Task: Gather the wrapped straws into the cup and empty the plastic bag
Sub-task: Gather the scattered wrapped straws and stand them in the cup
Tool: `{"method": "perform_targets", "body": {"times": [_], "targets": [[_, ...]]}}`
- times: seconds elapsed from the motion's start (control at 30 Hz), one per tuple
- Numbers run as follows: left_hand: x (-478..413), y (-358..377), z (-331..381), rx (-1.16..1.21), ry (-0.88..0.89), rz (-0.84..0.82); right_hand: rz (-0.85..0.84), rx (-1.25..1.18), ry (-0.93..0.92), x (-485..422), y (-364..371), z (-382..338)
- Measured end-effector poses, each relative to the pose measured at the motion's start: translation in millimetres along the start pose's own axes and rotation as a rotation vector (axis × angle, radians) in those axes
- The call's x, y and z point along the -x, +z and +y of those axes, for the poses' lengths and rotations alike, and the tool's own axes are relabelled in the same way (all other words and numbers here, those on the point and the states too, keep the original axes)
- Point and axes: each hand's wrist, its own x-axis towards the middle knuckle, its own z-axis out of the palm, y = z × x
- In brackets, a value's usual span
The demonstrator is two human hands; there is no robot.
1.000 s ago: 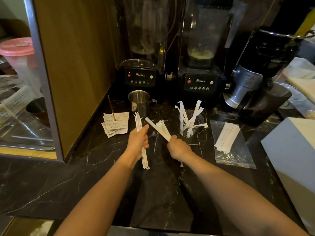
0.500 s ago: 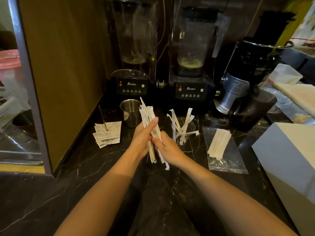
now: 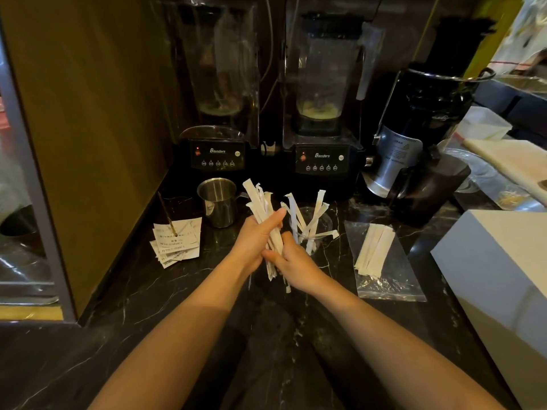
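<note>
Both hands meet over the dark marble counter around one bundle of white wrapped straws (image 3: 261, 202). My left hand (image 3: 257, 239) grips the bundle's middle, and my right hand (image 3: 291, 263) closes on its lower end. Just right of the hands stands a clear plastic cup (image 3: 321, 223) with several wrapped straws (image 3: 316, 213) leaning out of it. Further right a clear plastic bag (image 3: 384, 279) lies flat with several wrapped straws (image 3: 374, 251) inside.
A steel mug (image 3: 218, 202) stands left of the bundle, near a pile of paper receipts (image 3: 176, 241) on a spike. Two blenders (image 3: 217, 155) (image 3: 322, 161) and a juicer (image 3: 411, 161) line the back. A white box (image 3: 503, 276) fills the right side.
A second ago each hand held its own bunch of straws, apart. The hands have come together and the two bunches are now one bundle, held more upright.
</note>
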Motion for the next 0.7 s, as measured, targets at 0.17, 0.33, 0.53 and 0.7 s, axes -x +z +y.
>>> {"method": "perform_targets", "body": {"times": [0.17, 0.33, 0.53, 0.7], "targets": [[-8.0, 3.5, 6.8, -0.07, 0.09, -0.037, 0.008, -0.05, 0.004, -4.6, -7.7, 4.0], [-11.0, 15.5, 9.1, -0.148, 0.181, -0.179, 0.055, -0.135, 0.017, -8.1, -9.9, 6.1], [-12.8, 20.0, -4.8, -0.24, 0.125, -0.213, 0.074, -0.283, 0.103, -4.7, -6.8, 19.9], [-15.6, 25.2, -19.6, -0.278, 0.079, -0.239, 0.103, -0.355, 0.117, -3.8, 0.3, 31.2]]}}
